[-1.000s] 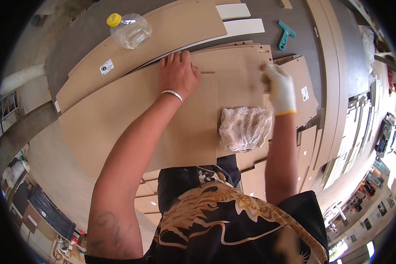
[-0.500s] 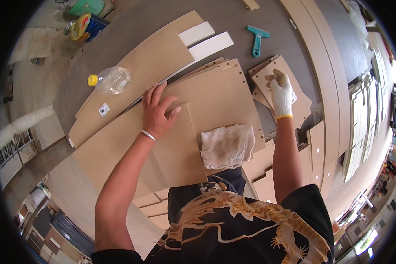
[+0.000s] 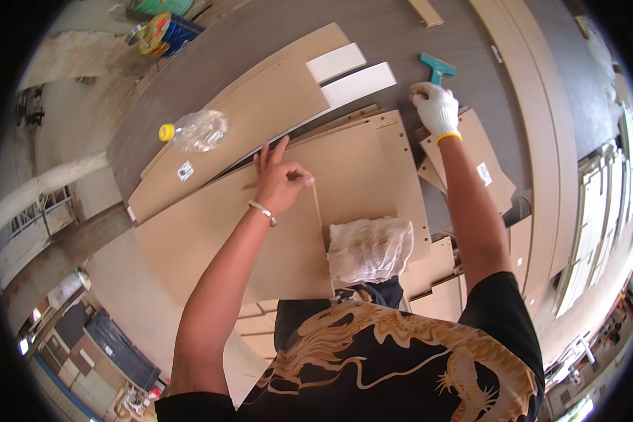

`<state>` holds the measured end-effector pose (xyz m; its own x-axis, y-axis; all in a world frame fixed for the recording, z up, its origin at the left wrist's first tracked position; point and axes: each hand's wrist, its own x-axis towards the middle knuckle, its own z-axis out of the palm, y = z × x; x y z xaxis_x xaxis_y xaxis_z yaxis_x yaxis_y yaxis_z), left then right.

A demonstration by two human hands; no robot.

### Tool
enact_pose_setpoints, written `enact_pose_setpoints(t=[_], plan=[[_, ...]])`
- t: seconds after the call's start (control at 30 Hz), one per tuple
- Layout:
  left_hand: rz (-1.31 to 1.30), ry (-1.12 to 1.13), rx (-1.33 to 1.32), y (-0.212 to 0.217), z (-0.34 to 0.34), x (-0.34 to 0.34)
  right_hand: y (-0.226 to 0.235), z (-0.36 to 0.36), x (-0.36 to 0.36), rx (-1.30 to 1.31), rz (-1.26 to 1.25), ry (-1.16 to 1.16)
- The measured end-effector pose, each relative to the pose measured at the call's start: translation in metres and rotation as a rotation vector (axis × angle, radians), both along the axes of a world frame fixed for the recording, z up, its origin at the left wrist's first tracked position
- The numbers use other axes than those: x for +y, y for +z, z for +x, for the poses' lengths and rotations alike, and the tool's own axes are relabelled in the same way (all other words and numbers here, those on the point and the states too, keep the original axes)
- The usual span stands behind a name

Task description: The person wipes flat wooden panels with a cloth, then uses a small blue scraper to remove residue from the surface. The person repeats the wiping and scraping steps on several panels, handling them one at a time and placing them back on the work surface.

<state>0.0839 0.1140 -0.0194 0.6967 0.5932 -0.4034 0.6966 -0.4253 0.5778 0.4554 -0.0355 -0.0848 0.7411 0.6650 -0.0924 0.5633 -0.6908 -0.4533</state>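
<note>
My right hand (image 3: 437,111), in a white work glove with a yellow cuff, is closed around the handle of a teal scraper (image 3: 439,65). The scraper's blade end shows past the fingers; most of the handle is hidden. My bare left hand (image 3: 281,184), with a bracelet on the wrist, is above the brown boards (image 3: 225,228) in front of me. Its thumb and forefinger meet in a pinch near a board edge, and the other fingers stretch out. Anything inside that pinch is too small to tell. A folded whitish cloth (image 3: 371,250) lies on the boards' near right part.
A clear plastic bottle (image 3: 202,131) with a yellow cap lies on a long board to the left. Two white strips (image 3: 359,84) lie beyond. Small drilled panels (image 3: 489,179) are stacked at the right, near long planks (image 3: 541,126). Tins stand at the far left.
My right hand has moved from the small drilled panels away from me to the scraper and closed on its handle. My left hand has gone from spread fingers on the board to a pinch.
</note>
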Motion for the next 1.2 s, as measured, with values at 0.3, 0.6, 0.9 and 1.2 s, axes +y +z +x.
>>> enact_pose_setpoints(t=[0.3, 0.6, 0.9, 1.2], plan=[[-0.068, -0.024, -0.009, 0.007, -0.005, 0.005, -0.01, -0.003, 0.005, -0.194, -0.034, -0.078], [0.007, 0.048, -0.071, 0.005, -0.001, -0.003, 0.117, -0.192, -0.128, -0.054, 0.51, 0.455], [0.23, 0.107, -0.152, -0.018, 0.014, -0.008, 0.091, -0.311, -0.175, 0.009, 0.074, 0.608], [0.57, -0.016, -0.167, 0.001, -0.13, -0.109, 0.096, -0.309, -0.126, -0.037, 0.415, 0.125]])
